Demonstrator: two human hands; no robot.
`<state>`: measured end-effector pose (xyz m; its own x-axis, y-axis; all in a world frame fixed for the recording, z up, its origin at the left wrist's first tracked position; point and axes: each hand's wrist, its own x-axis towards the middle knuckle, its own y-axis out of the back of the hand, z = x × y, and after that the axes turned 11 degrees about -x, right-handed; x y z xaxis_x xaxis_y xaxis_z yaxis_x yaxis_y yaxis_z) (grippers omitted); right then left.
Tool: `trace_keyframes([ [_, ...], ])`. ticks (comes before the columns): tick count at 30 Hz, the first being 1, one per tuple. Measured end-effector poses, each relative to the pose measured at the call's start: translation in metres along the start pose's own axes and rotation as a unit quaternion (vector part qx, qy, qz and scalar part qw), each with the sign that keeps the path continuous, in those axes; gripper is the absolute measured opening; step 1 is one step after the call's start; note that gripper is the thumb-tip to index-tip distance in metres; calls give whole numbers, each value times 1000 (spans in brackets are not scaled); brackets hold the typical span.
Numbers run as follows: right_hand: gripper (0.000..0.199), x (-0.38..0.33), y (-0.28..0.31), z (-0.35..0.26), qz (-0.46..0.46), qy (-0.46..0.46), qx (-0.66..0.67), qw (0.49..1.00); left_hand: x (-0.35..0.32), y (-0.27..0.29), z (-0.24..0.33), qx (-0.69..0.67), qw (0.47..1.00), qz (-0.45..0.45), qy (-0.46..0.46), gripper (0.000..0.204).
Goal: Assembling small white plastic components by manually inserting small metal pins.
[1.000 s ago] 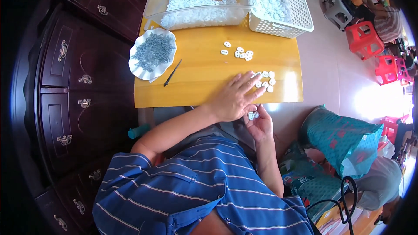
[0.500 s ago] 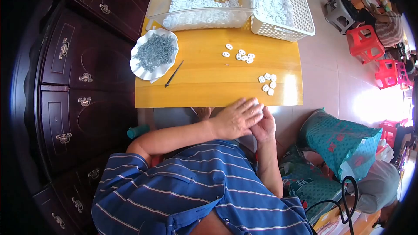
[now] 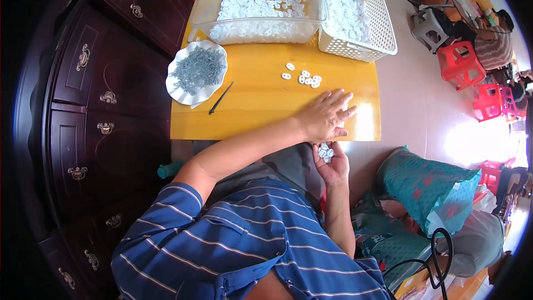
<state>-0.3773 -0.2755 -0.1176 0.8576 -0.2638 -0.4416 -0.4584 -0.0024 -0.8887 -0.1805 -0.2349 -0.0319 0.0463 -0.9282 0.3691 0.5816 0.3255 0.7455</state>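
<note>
My left hand (image 3: pixel 326 116) is flat over the right front of the yellow table, its fingers stretched out and slightly apart. Just below the table's front edge, my right hand (image 3: pixel 335 169) is cupped palm up. Several small white oval plastic pieces with two holes (image 3: pixel 326 153) lie in its palm. Farther back on the table is a loose cluster of the same white pieces (image 3: pixel 309 79). Whether any pieces lie under my left hand is hidden.
A clear bin (image 3: pixel 261 30) and a white perforated basket (image 3: pixel 383 28), both with many white pieces, stand at the back. To the left are a scalloped white dish (image 3: pixel 173 86) of small grey parts and a thin dark pointed tool (image 3: pixel 221 98). Teal bags (image 3: pixel 427 183) sit at right.
My left hand has moved off my right hand, forward onto the table. The white pieces in my right palm now show. The front-right group of pieces on the table is no longer visible.
</note>
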Motion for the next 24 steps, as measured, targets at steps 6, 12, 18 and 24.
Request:
trace_keyframes([
  [6,37,0,-12,-17,4,27,-34,999,-7,-20,8,12,999,-39,-25,60],
  [12,42,5,-4,-21,-19,-1,44,999,-33,-44,38,12,998,-18,-63,52],
  [18,34,-6,48,-28,24,0,7,1000,-58,-77,49,-44,993,45,-103,46],
  [24,27,-37,-1,7,-44,-31,59,997,-77,-68,59,-72,989,24,-128,43],
])
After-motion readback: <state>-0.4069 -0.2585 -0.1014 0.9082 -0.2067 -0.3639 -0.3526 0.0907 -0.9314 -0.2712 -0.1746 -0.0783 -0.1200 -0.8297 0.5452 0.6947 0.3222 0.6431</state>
